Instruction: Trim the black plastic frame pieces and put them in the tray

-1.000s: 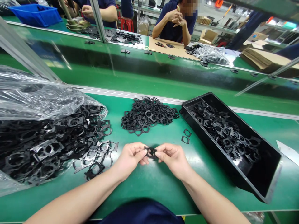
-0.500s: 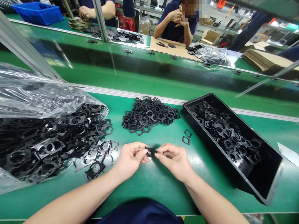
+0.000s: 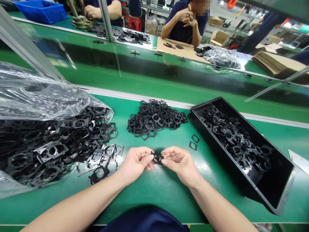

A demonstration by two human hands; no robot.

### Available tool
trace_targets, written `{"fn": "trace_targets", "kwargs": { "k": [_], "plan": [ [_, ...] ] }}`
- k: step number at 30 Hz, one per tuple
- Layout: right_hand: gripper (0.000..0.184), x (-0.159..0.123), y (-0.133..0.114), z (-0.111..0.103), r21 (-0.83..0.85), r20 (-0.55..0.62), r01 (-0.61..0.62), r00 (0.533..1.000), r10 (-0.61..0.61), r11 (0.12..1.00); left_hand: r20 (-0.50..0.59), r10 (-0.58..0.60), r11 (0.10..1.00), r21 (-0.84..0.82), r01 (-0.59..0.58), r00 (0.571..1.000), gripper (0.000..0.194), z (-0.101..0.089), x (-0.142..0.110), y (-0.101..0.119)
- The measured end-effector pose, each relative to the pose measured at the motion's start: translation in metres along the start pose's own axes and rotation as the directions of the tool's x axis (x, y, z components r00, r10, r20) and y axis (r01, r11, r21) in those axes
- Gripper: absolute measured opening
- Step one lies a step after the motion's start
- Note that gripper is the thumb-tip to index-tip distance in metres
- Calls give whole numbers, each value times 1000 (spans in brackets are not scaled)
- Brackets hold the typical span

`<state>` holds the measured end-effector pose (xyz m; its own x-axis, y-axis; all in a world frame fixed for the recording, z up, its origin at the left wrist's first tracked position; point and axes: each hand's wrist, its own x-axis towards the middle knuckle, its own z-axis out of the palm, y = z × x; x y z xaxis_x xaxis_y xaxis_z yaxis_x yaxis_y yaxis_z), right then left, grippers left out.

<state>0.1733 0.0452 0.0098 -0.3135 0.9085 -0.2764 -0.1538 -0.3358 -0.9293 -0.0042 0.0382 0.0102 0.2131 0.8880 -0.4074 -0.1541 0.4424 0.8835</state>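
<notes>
Between my two hands, just above the green bench, is a small black plastic part (image 3: pixel 157 157) with a round opening. My left hand (image 3: pixel 139 159) pinches its left edge between thumb and fingers. On the other edge, the thumb and fingertips of my right hand (image 3: pixel 178 161) close on it. My fingers cover much of the part, so its full outline is hidden. Beyond my hands lies a heap of black ring-shaped parts (image 3: pixel 155 119). Two loose black frames (image 3: pixel 193 145) rest on the bench to the right of that heap.
A clear plastic bag (image 3: pixel 43 93) at the left spills many black plates (image 3: pixel 51 149) onto the bench. At the right stands a black tray (image 3: pixel 243 180) holding similar parts. Behind a low green partition, a person (image 3: pixel 181 22) sits with hands raised, and another person's arm (image 3: pixel 108 11) shows.
The black part is tilted a little differently and shows more of its opening. Both hands keep hold of it, nearly in place. The whole view has shifted slightly.
</notes>
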Motion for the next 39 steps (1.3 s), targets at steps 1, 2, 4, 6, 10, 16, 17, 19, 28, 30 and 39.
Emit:
{"fn": "trace_targets", "kwargs": {
  "k": [1, 2, 4, 6, 10, 16, 17, 19, 28, 30, 39],
  "plan": [
    [24, 0, 1, 0, 21, 12, 7, 1000, -8, 1000, 10, -6, 1000, -14, 6, 1000, 25, 0, 1, 0],
    [25, -1, 2, 1, 34, 28, 14, 999, -15, 999, 20, -12, 1000, -26, 12, 1000, 26, -1, 1, -1],
    [27, -3, 2, 2, 34, 55, 33, 998, -34, 999, 39, -25, 999, -45, 27, 999, 26, -1, 2, 0],
    [27, -5, 2, 3, -12, 63, 70, 996, -69, 997, 50, -41, 998, -55, 43, 998, 26, -2, 2, 1],
    [29, -8, 0, 4, -152, 54, 162, 986, -155, 975, 49, -61, 997, -53, 63, 997, 26, 0, 2, 3],
    [26, 2, -3, -3, -29, 79, 5, 997, -2, 1000, -9, -48, 997, -57, 48, 999, 25, 1, 1, 3],
    [23, 3, -3, -4, -24, 85, -23, 996, 25, 999, -10, -39, 998, -48, 38, 999, 25, 1, 1, 3],
    [19, 4, -3, -5, -40, 91, -57, 994, 60, 998, -16, -14, 1000, -21, 13, 1000, 23, 0, 1, 2],
    [13, -6, -6, 3, -445, 31, 236, 968, -249, 864, -39, 11, 1000, 6, -11, 999, 17, 1, 2, 1],
    [15, -6, -6, 3, -431, 23, 204, 976, -216, 879, -47, 22, 1000, 8, -22, 999, 16, 0, 2, 0],
    [24, 3, 0, 0, -89, 21, -73, 997, 75, 993, -49, 83, 991, 107, -78, 995, 12, -3, 3, -5]
  ]
}}
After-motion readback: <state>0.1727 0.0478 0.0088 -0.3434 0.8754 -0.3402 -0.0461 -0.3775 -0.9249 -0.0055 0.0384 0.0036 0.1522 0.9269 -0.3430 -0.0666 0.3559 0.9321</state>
